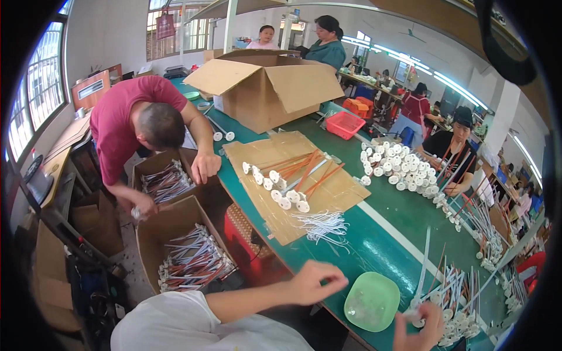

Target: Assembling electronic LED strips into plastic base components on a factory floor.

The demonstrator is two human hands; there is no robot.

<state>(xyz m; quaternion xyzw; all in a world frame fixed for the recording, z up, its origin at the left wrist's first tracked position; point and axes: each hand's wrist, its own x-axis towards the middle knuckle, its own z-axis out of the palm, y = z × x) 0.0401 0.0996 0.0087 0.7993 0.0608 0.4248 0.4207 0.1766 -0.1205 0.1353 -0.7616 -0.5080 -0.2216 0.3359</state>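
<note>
My left hand [316, 284] is raised at the near table edge, left of a light green dish [387, 282]. Its thumb and fingertips meet in a pinch; anything between them is too small to make out. At the dish's right, my right hand [422, 329] has its thumb and fingers around the white round end of a strip-like stick [423, 266], which points away from me. Small clear bits lie in the dish. Beside my right hand is a heap of similar sticks [459, 316] with white discs and grey or reddish-brown shafts.
A cardboard sheet [257, 213] on the green table [374, 245] bears disc-ended sticks [287, 181] and a bundle of white strings [322, 227]. A large carton [252, 96] stands beyond. At left, a person [137, 117] bends over boxes [175, 210] of sticks; another [456, 146] works across the table.
</note>
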